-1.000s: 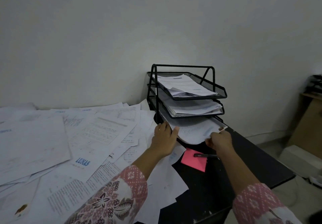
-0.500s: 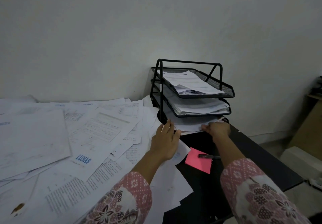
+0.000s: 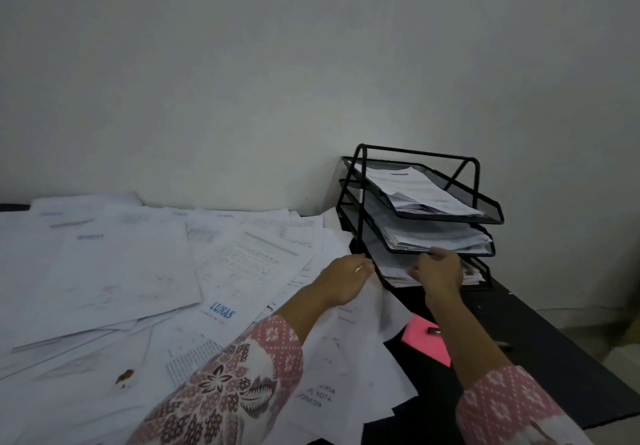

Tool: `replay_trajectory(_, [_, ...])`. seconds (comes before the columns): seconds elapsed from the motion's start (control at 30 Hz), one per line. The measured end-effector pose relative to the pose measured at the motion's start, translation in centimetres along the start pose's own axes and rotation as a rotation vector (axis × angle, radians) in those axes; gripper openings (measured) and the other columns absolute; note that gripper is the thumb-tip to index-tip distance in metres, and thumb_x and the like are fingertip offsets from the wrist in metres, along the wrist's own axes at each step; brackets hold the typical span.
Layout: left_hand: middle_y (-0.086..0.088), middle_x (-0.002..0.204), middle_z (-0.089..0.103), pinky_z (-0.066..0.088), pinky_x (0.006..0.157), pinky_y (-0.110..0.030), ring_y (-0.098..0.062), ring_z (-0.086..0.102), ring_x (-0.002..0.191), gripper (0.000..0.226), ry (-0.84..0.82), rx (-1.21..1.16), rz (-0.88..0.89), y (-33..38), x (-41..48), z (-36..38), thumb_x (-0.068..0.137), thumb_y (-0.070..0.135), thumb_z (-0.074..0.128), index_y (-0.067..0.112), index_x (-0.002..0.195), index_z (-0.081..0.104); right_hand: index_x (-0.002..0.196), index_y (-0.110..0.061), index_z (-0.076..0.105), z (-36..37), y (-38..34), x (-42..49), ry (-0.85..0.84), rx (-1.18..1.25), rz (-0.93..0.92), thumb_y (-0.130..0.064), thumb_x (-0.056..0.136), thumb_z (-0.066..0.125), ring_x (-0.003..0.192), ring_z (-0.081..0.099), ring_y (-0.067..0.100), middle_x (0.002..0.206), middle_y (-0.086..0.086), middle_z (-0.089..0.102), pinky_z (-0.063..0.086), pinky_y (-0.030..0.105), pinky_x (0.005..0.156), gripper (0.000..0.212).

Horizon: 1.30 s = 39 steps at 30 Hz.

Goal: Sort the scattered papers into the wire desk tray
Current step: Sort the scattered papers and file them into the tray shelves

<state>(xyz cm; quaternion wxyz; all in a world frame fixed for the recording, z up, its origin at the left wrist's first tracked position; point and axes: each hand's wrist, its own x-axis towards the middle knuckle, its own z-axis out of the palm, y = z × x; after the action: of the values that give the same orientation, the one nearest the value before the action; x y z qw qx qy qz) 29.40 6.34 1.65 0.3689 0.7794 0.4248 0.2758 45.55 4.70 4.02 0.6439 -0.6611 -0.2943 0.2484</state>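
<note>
The paper stack point(image 3: 398, 268) in the wire desk tray point(image 3: 485, 273) is pressed by the right hand point(image 3: 438, 271), fingers loosely curled, just ahead of both hands; the left hand point(image 3: 346, 280) is seen relaxed beside it.

The room is dim and evenly lit with a cool grey cast, the bare wall point(image 3: 311, 63) brightest near its middle and darkening toward the corners. Shadows are soft, no glare shows, and the black desk point(image 3: 554, 358) swallows detail. Both hands are slightly smeared by motion, the printed sheets point(image 3: 138, 271) read soft, and straight lines bow toward the wide-angle frame's edges.
</note>
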Motion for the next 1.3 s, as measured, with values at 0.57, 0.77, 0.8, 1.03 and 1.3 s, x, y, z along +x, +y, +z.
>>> replay_trajectory(0.57, [-0.007, 0.115, 0.064, 0.047, 0.092, -0.036, -0.025, 0.057, 0.108, 0.024, 0.706, 0.384, -0.34, -14.0, -15.4, -18.8, 0.085, 0.011, 0.061, 0.015, 0.108, 0.066, 0.063, -0.015, 0.038, 15.0, 1.8, -11.4, -0.593, -0.72, -0.262, -0.027, 0.087, 0.063, 0.054, 0.038, 0.013, 0.063, 0.001, 0.037, 0.041, 0.026, 0.055, 0.037])
replay_trajectory(0.77, [-0.015, 0.126, 0.051, 0.038, 0.096, -0.041, -0.033, 0.045, 0.118, 0.052, 0.805, 0.611, -0.725, -16.6, -19.4, -22.9, 0.084, 0.043, 0.062, 0.014, 0.125, 0.05, 0.097, -0.008, 0.055, 17.5, 2.5, -13.1, -0.555, -1.145, -0.324, -0.063, 0.082, 0.055, 0.103, 0.057, 0.023, 0.106, 0.007, 0.061, 0.041, 0.028, 0.079, 0.057])
replay_trajectory(0.8, [-0.015, 0.127, 0.048, 0.036, 0.097, -0.041, -0.033, 0.043, 0.119, 0.064, 0.768, 0.641, -0.788, -17.1, -19.7, -23.1, 0.082, 0.053, 0.06, 0.012, 0.129, 0.044, 0.096, -0.01, 0.053, 17.9, 2.5, -13.5, -0.539, -1.179, -0.316, -0.068, 0.077, 0.056, 0.104, 0.057, 0.022, 0.108, 0.007, 0.061, 0.04, 0.027, 0.078, 0.061])
replay_trajectory(1.03, [-0.016, 0.133, 0.041, 0.03, 0.101, -0.042, -0.033, 0.037, 0.124, 0.094, 0.678, 0.684, -0.897, -19.1, -19.2, -23.2, 0.067, 0.078, 0.056, 0.011, 0.13, 0.037, 0.127, -0.006, 0.045, 19.9, 2.1, -13.7, -0.491, -1.198, -0.142, -0.065, 0.065, 0.072, 0.118, 0.046, 0.022, 0.125, 0.008, 0.051, 0.041, 0.027, 0.087, 0.09])
replay_trajectory(1.3, [-0.017, 0.132, 0.042, 0.035, 0.099, -0.041, -0.033, 0.039, 0.123, 0.098, 0.717, 0.545, -0.822, -19.1, -18.5, -24.3, 0.063, 0.062, 0.075, 0.01, 0.135, 0.033, 0.121, 0.007, 0.042, 20.1, 2.6, -12.1, -0.418, -0.73, 0.003, -0.005, 0.076, 0.075, 0.102, 0.06, 0.032, 0.117, 0.023, 0.058, 0.051, 0.035, 0.078, 0.057])
